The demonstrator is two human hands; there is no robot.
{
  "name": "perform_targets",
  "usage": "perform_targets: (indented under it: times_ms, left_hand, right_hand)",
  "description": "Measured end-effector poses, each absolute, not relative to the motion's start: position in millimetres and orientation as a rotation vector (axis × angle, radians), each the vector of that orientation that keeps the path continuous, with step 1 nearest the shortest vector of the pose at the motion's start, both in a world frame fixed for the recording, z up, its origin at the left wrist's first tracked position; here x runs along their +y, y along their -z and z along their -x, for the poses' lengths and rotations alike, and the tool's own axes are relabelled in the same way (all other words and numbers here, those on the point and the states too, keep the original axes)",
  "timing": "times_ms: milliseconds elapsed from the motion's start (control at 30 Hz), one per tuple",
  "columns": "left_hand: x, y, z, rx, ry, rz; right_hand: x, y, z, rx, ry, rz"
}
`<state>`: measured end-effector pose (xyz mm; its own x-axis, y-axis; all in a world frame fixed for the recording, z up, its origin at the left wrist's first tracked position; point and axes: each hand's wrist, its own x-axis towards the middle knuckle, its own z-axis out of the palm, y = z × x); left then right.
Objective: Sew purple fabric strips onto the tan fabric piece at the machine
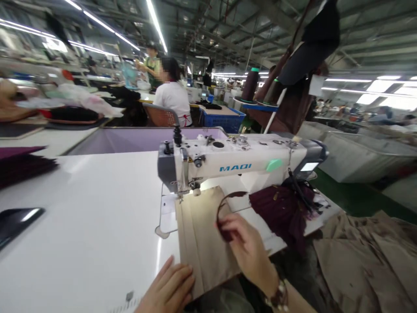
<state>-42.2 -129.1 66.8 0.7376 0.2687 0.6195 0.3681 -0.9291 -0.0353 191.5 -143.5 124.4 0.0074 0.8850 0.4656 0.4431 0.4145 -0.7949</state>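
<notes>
A beige fabric panel (208,234) with a lengthwise fold lies on the white table, its far edge by the needle of the sewing machine (234,161). My left hand (172,282) rests flat on the panel's near left corner, fingers stretched out. Above the panel's right side, my right hand (239,237) pinches a thin dark maroon strip (222,204), which curves up and away toward the machine bed. Part of the strip is hidden by my fingers. To the right of the panel lies a bunched piece of maroon fabric (280,208) with dark straps on it.
A phone-like black object (19,221) and stacked dark maroon pieces (26,167) lie on the left of the table (97,226). More beige fabric (368,256) is heaped at right. Thread cones (250,86) stand behind the machine. A person in white (172,100) sits beyond.
</notes>
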Motion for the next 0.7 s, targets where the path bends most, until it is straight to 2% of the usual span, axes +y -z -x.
perform_targets:
  times_ms: [100,200,367,567,700]
  left_hand:
    - [-140.9,-78.7,41.4,-0.766,0.845,2.878]
    - [-151.6,-75.6,40.0,-1.017,0.919,2.942]
    - [-156.5,-72.4,33.9,-1.084,1.025,3.021]
    - [-154.2,-79.2,31.5,-1.108,1.001,3.066]
    - [-154.6,-79.4,32.8,-1.098,1.01,3.09]
  right_hand:
    - [-150.7,-113.6,-155.6,-2.007,-0.678,1.148]
    - [-153.7,-106.5,-147.7,-2.201,-0.715,1.164]
    - [-140.6,-117.9,-153.9,-2.436,-0.772,1.16]
    - [-106.7,-120.8,-143.5,-2.726,-0.299,1.239]
    - [-86.6,-120.3,-136.9,-2.678,-0.357,1.328]
